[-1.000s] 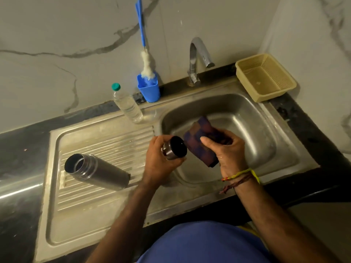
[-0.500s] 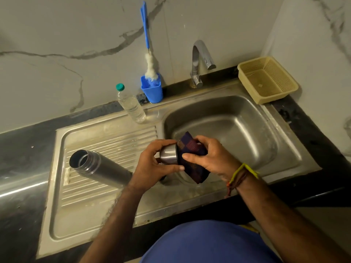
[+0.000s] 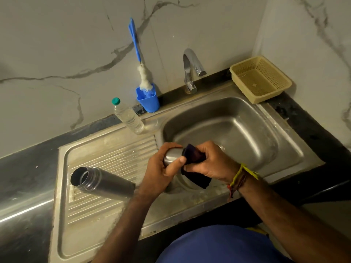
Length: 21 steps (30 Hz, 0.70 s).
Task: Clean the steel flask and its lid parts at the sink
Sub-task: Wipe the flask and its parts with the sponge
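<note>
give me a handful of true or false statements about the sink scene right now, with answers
1. The steel flask lies on its side on the ribbed drainboard, mouth open. True.
2. The left hand grips the steel flask lid. True.
3. The right hand holds the blue bottle brush. False: it holds a dark cloth against the lid; the bottle brush stands in a blue cup by the wall.
4. Water runs from the tap. False: no stream shows.
5. The beige basket sits at the basin's back right corner. True.
6. The clear plastic bottle lies inside the basin. False: it stands behind the drainboard.
</note>
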{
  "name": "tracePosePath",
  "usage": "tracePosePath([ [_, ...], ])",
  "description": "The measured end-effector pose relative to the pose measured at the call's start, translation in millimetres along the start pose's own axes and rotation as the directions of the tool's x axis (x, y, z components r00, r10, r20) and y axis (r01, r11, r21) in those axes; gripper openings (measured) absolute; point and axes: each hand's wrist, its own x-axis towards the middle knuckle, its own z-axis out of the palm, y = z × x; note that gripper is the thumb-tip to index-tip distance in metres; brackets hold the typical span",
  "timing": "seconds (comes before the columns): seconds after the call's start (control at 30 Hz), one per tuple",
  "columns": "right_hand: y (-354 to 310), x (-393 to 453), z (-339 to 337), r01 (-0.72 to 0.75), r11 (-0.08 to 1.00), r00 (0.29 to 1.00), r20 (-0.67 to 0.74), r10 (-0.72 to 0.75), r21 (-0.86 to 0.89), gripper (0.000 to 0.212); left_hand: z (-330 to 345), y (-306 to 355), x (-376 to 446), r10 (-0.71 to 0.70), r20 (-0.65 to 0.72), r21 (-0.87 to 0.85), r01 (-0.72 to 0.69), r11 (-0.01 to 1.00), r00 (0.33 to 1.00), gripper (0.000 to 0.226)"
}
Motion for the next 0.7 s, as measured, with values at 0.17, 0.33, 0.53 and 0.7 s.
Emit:
tracePosePath([
  [0.17, 11.7, -5.0, -3.1, -0.101, 0.962, 0.993, 0.092, 0.08, 0.255, 0.012, 18.3, 14.3, 9.7, -0.234, -0.11, 0.119, 0.247, 0.962, 0.966, 0.073],
  [0.33, 26.9, -8.2, 4.2, -0.226, 0.785, 0.969, 0.051, 0.242, 0.577, 0.009, 27.3, 23.4, 16.8, -0.238, -0.082, 0.107, 0.246, 0.963, 0.968, 0.044],
  [0.53, 23.4, -7.5, -5.8, -0.13, 0.793, 0.986, -0.009, 0.169, 0.595, 0.012, 25.7, 23.0, 14.2, -0.134, 0.066, 0.001, 0.134, 0.991, 0.989, 0.031],
  [0.7, 20.4, -9.3, -7.2, -0.093, 0.864, 0.995, 0.004, 0.105, 0.495, 0.016, 21.2, 29.8, 24.9, -0.213, -0.027, 0.236, 0.213, 0.948, 0.977, 0.06],
])
